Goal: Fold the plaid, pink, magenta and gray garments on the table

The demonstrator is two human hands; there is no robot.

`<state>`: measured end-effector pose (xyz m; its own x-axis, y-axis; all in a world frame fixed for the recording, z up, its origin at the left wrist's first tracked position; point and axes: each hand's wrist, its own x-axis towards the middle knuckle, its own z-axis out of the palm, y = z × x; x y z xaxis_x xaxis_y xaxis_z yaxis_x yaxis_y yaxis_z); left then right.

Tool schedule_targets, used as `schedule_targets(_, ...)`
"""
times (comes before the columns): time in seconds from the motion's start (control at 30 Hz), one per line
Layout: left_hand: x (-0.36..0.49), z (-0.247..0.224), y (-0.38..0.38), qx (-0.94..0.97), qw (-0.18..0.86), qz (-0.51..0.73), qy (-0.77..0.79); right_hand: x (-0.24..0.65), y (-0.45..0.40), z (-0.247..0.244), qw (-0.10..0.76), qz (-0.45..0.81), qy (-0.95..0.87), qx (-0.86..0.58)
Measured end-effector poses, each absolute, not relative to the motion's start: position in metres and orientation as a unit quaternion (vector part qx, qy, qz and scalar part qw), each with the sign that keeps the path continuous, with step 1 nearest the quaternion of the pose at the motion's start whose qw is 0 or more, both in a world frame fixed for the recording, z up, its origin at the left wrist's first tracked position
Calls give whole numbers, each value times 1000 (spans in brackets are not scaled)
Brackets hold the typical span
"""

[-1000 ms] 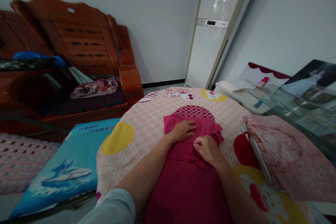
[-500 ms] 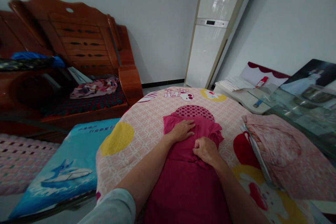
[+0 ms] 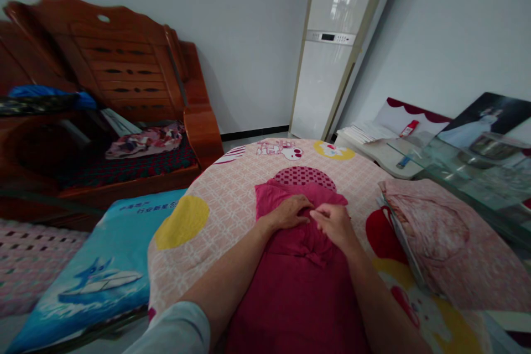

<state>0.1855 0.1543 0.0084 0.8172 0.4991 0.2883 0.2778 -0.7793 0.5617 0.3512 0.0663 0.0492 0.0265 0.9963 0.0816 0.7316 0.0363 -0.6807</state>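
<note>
Left hand (image 3: 290, 213), head view: palm down on the far part of the magenta cloth (image 3: 296, 298), fingers slightly apart and a bit bent. Right hand (image 3: 336, 225) is at the same part of the cloth, thumb and fingers drawn together; can't tell whether a fold is pinched between them. Fingertips of the two sit just beside each other; touching or not, can't tell.

Magenta cloth lies on the round patterned worktop (image 3: 232, 191): wrinkled around the hands, smoother on the near stretch between the forearms. Pale sleeve (image 3: 178, 326) on the left arm, left of the cloth's near end.

Right of the cloth, apart from it: folded pale pink bundle (image 3: 452, 243). Left of the cloth, past the worktop edge: blue cushion (image 3: 112, 282) with printed lettering. Beyond the cloth to the left: brown wooden chair (image 3: 126, 72), crumpled floral fabric (image 3: 145, 141) on its seat. Beyond the cloth, well apart: tall white unit (image 3: 319, 88). Beyond the cloth to the right: metal bowl (image 3: 493, 146).
</note>
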Motion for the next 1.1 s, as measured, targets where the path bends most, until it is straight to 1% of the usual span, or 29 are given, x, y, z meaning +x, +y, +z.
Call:
schedule_targets(0.03, 185, 8, 155, 919, 254, 217, 210, 361, 68, 52, 319, 205, -632, -676)
schedule_targets(0.07, 184, 8, 155, 920, 252, 217, 209, 370, 69, 55, 329, 166, -609, -702)
schedule_targets(0.1, 184, 9, 155, 920, 252, 217, 208, 379, 70, 57, 321, 122, -592, -729)
schedule_targets(0.17, 183, 11, 154, 921, 254, 211, 209, 393, 70, 59, 265, 51, -580, -769)
schedule_targets(0.27, 184, 12, 153, 924, 250, 194, 216, 401, 70, 56, 166, 26, -594, -787)
schedule_targets(0.37, 185, 12, 151, 927, 247, 180, 218, 401, 70, 52, 115, 51, -613, -780)
schedule_targets(0.43, 184, 16, 151, 923, 258, 184, 218, 400, 71, 50, 110, 69, -619, -775)
schedule_targets(0.5, 181, 25, 151, 910, 290, 200, 219, 401, 71, 51, 117, 82, -621, -771)
schedule_targets(0.57, 176, 37, 151, 883, 360, 203, 222, 402, 70, 54, 122, 85, -621, -770)
schedule_targets(0.6, 173, 43, 151, 864, 414, 187, 220, 402, 69, 57, 121, 80, -616, -774)
schedule_targets(0.7, 169, 52, 148, 776, 599, 63, 186, 398, 64, 68, 125, 64, -615, -776)
schedule_targets(0.73, 170, 51, 146, 745, 645, 14, 169, 395, 62, 72, 132, 82, -636, -756)
schedule_targets(0.8, 173, 44, 142, 706, 689, -60, 149, 386, 56, 80, 138, 168, -699, -681)
schedule_targets(0.87, 178, 34, 138, 699, 693, -92, 151, 374, 50, 84, 112, 283, -747, -591)
schedule_targets(0.93, 181, 27, 136, 707, 684, -92, 157, 361, 45, 85, 65, 353, -768, -530)
schedule_targets(1.03, 183, 27, 136, 737, 653, -82, 155, 348, 42, 82, 17, 345, -790, -507)
schedule_targets(1.1, 183, 31, 135, 772, 611, -82, 156, 345, 41, 82, 12, 315, -797, -516)
